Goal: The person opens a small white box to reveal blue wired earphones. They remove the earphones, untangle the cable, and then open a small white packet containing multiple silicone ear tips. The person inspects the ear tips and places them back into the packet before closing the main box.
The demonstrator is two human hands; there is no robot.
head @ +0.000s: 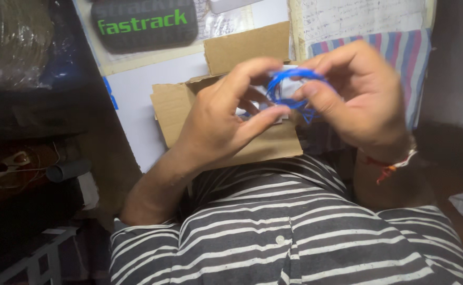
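Above open cardboard box (226, 129), contents hidden: left hand (218, 119), right hand (360, 97) fingers pinching blue wire coil (295, 87).

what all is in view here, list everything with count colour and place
wire coil: one, blue, looped between both hands at centre
cardboard box: one, brown, flaps open, behind the hands
striped cloth: one, blue, pink and white, upper right
dark pad with green lettering: one, top left on the wall
papers: several, white, pinned along the top
grey tube: one, left side among dim clutter
striped shirt: one, dark grey and white, bottom
thread wristband: one, red and white, on the right wrist
left hand: one, fingers pinching the coil
right hand: one, fingers gripping the coil
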